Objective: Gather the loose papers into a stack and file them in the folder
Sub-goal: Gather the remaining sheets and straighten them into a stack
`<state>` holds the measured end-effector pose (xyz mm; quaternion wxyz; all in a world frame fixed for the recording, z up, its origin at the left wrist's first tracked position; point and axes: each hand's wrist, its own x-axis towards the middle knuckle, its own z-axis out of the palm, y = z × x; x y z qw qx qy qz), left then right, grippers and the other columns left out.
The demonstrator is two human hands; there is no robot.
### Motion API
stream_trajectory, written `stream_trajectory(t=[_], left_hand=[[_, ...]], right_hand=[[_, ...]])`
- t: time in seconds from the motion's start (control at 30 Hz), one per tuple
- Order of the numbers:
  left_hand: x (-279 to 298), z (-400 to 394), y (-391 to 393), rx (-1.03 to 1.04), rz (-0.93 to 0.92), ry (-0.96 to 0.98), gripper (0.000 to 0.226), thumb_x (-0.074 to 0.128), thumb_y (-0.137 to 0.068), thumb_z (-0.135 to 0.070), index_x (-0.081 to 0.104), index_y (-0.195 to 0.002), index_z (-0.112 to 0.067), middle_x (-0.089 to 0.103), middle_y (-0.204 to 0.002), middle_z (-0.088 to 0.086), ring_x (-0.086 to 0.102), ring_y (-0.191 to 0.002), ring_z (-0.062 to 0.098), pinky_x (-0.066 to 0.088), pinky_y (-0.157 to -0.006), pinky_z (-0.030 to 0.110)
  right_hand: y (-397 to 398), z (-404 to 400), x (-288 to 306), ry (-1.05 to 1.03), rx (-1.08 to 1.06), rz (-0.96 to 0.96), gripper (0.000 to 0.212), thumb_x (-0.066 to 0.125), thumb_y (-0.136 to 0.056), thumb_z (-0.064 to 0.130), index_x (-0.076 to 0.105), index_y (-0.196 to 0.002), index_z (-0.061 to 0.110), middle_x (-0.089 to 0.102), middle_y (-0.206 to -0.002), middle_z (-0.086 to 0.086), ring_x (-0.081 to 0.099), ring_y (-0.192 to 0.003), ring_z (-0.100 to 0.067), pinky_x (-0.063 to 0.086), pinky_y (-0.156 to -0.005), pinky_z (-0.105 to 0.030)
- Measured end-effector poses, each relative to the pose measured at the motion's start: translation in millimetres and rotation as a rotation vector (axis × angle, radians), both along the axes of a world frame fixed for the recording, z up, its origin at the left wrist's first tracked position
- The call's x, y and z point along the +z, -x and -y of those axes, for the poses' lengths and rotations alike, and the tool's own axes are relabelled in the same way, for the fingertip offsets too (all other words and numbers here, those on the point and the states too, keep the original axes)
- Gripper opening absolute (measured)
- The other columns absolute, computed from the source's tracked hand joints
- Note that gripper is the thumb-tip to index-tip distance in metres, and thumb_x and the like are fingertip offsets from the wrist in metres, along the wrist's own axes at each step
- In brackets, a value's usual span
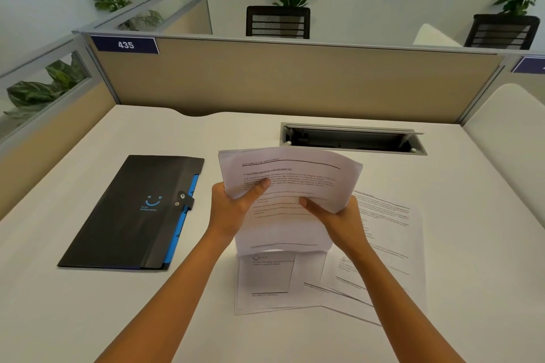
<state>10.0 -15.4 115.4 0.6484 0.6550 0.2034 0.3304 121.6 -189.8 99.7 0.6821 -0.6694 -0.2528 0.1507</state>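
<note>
A stack of printed papers [289, 186] is held upright above the desk, bowed at the top. My left hand [233, 209] grips its left edge with the thumb on the front sheet. My right hand [339, 221] grips its right lower edge. Several loose printed sheets [383, 244] lie overlapping on the desk under and to the right of the stack. A black folder [129, 215] with a blue smiley and a snap strap lies closed to the left, apart from both hands.
The white desk [88, 318] is bounded by beige partition panels [295, 79] at the back and left. An open cable tray [354, 138] is set into the desk behind the papers. Chairs and potted plants stand beyond the partition.
</note>
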Motion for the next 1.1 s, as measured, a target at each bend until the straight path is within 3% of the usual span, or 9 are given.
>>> stream_trajectory(t=[0.47,0.7,0.9,0.97,1.07,1.1], left_hand=[[-26.0,-1.3,7.4,-0.054,-0.023,0.073,0.036,0.081,-0.071,-0.033,0.069,-0.096,-0.056,0.074,-0.097,-0.016,0.07,-0.092,0.01,0.06,-0.064,0.025],[-49.6,4.1,11.4,-0.045,-0.059,0.108,0.045,0.083,-0.067,-0.021,0.071,-0.097,-0.052,0.074,-0.098,-0.015,0.069,-0.097,0.01,0.062,-0.074,0.031],[-45.9,-5.3,11.5,-0.209,-0.144,0.058,0.048,0.087,-0.066,-0.033,0.066,-0.102,-0.057,0.071,-0.103,-0.022,0.065,-0.1,-0.001,0.058,-0.07,0.018],[-46.6,-8.0,11.5,-0.255,-0.231,0.073,0.05,0.086,-0.064,-0.042,0.066,-0.109,-0.049,0.071,-0.106,-0.016,0.066,-0.1,0.006,0.058,-0.071,0.019],[-50.5,-7.9,10.8,-0.249,-0.409,0.115,0.08,0.084,-0.058,-0.058,0.055,-0.125,-0.027,0.065,-0.114,-0.005,0.064,-0.102,0.017,0.059,-0.074,0.028],[-52.5,-7.5,10.1,-0.24,-0.439,0.112,0.08,0.082,-0.059,-0.059,0.053,-0.126,-0.024,0.063,-0.114,-0.005,0.064,-0.101,0.017,0.059,-0.073,0.029]], right_hand=[[2.5,2.1,-21.9,0.011,0.006,-0.014,0.044,0.084,-0.071,0.032,0.066,-0.102,0.057,0.073,-0.102,0.023,0.071,-0.094,-0.004,0.058,-0.066,-0.018],[6.9,7.2,-44.1,0.035,0.018,-0.051,0.044,0.083,-0.077,0.019,0.068,-0.107,0.047,0.074,-0.107,0.011,0.071,-0.096,-0.012,0.061,-0.073,-0.026],[1.2,9.9,-41.1,0.03,0.032,-0.082,0.044,0.083,-0.077,0.025,0.067,-0.108,0.051,0.073,-0.108,0.015,0.07,-0.098,-0.007,0.058,-0.072,-0.02],[-0.2,11.9,-43.1,0.032,0.024,-0.136,0.043,0.085,-0.073,0.031,0.067,-0.106,0.052,0.074,-0.107,0.016,0.07,-0.097,-0.005,0.058,-0.072,-0.019],[-1.7,14.6,-49.1,0.031,-0.006,-0.243,0.042,0.087,-0.068,0.04,0.069,-0.106,0.046,0.075,-0.107,0.01,0.072,-0.096,-0.01,0.06,-0.073,-0.025],[-2.2,15.4,-51.2,0.042,-0.012,-0.264,0.04,0.087,-0.069,0.041,0.071,-0.105,0.042,0.076,-0.106,0.008,0.073,-0.094,-0.012,0.06,-0.073,-0.026]])
